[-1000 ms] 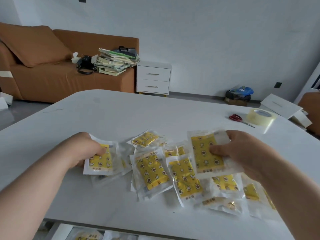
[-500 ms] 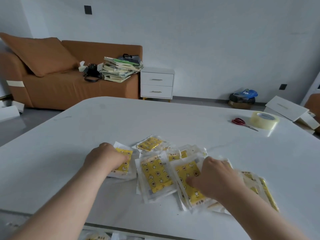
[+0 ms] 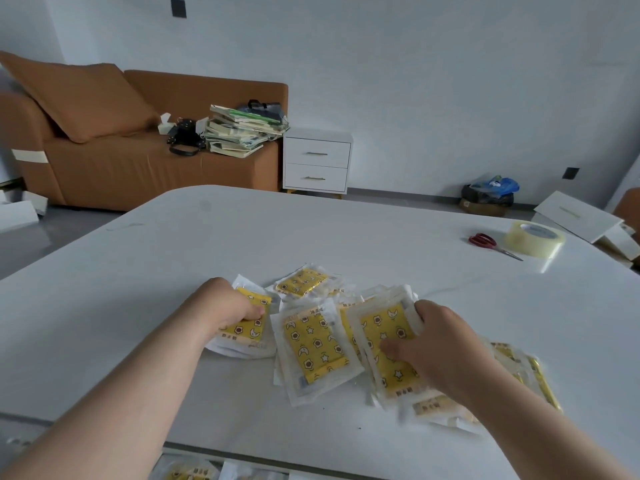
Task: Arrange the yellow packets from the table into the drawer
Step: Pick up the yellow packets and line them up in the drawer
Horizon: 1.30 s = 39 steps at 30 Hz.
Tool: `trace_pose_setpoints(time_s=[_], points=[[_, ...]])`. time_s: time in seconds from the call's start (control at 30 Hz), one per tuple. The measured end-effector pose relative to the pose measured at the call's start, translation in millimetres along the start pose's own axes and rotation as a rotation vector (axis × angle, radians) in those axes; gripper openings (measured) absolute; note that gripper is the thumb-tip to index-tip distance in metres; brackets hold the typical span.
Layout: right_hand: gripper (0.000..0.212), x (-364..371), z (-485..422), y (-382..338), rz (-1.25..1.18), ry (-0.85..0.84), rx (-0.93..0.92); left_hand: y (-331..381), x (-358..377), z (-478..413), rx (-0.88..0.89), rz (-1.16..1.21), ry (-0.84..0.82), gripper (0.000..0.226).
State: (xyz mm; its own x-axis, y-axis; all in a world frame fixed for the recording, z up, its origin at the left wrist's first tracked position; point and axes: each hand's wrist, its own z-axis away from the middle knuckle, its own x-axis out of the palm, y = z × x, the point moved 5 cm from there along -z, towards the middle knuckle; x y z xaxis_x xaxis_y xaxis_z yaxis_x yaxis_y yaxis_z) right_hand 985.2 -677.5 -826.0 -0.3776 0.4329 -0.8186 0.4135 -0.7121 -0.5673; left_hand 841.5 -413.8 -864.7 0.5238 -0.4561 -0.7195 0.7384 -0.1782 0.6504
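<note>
Several yellow packets in clear wrappers lie spread on the white table. My left hand grips a small stack of packets at the left of the spread. My right hand holds another packet, thumb on its printed face and fingers curled round its far right edge. A loose packet lies between the two hands and one more sits behind. Further packets trail to the right under my forearm. Below the table's near edge, packets show inside the drawer.
Red scissors and a roll of clear tape sit at the table's far right. Beyond the table stand an orange sofa with stacked books and a white two-drawer nightstand.
My right hand came down from holding one packet in the air to the pile, then took hold of a packet lying there. My left hand kept its stack in place.
</note>
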Motion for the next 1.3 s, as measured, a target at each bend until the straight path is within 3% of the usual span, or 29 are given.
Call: trace_pose_setpoints(time_s=[0.2, 0.33, 0.47, 0.67, 0.8, 0.83, 0.9, 1.0, 1.13, 1.3], points=[[0.014, -6.2, -6.4, 7.6, -0.311, 0.002, 0.065, -3.4, -13.4, -3.7, 0.023, 0.145, 0.009, 0.027], [0.01, -12.5, -5.7, 13.5, -0.517, -0.03, 0.121, -20.7, -22.8, -11.1, -0.029, 0.375, -0.044, 0.031], [0.012, -18.4, -5.3, 18.3, -0.724, -0.083, 0.149, -24.0, -40.5, -6.2, -0.047, 0.602, -0.125, 0.017], [0.023, -21.0, 1.9, 23.9, -1.014, -0.247, 0.155, -6.6, -68.4, 31.6, 0.156, 0.745, -0.311, 0.027], [0.033, -23.8, 13.8, 31.4, -1.073, -0.397, 0.108, 8.4, -63.5, 65.7, 0.248, 0.665, -0.582, 0.076], [0.034, -25.8, 17.5, 35.8, -1.092, -0.422, 0.103, 10.1, -60.1, 73.5, 0.257, 0.648, -0.644, 0.078], [0.036, -30.7, 26.4, 45.1, -1.129, -0.476, 0.07, 14.7, -52.9, 87.0, 0.295, 0.586, -0.742, 0.073], [0.058, -34.1, 44.0, 66.5, -1.177, -0.589, 0.031, 20.1, -37.4, 104.5, 0.36, 0.471, -0.894, 0.069], [0.064, -39.6, 64.8, 96.9, -1.155, -0.646, 0.027, 28.5, -2.4, 134.5, 0.466, 0.132, -1.111, 0.072], [0.037, -45.5, 90.9, 121.3, -0.994, -0.804, 0.004, 34.1, 40.7, 166.1, 0.512, -0.184, -1.114, 0.042]])
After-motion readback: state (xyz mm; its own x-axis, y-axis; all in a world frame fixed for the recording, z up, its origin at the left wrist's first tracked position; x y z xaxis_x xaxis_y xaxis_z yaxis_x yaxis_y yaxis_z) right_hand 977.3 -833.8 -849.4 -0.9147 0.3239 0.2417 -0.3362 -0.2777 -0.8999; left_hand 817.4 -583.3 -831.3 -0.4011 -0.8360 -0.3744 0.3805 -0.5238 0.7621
